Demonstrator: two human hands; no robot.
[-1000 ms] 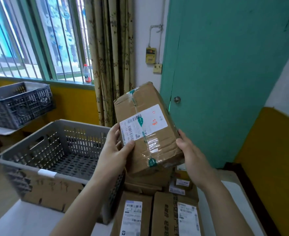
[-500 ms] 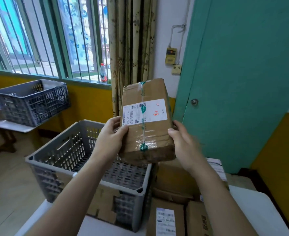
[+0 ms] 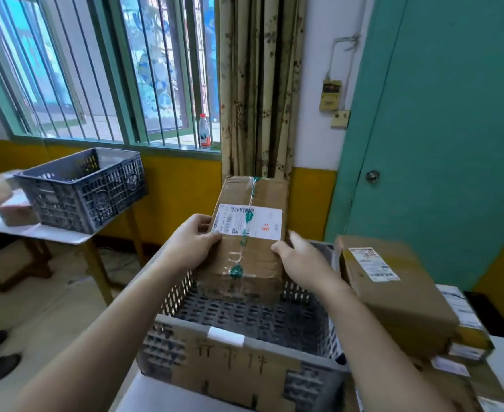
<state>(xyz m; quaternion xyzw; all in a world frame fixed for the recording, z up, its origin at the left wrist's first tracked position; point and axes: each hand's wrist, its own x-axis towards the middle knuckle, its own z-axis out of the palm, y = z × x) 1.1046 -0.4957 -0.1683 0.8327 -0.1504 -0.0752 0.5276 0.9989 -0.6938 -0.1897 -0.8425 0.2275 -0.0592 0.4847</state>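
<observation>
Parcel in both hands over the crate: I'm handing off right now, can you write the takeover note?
Left hand: grips the left edge of the parcel, thumb on top.
Right hand: grips the right edge.
Parcel: label up, tilted, over the far half of the crate. Whether it touches the crate floor cannot be told.
Done: parcel picked and over the crate.
Left: lower it in and let go. After that, probably the stack at the right.
</observation>
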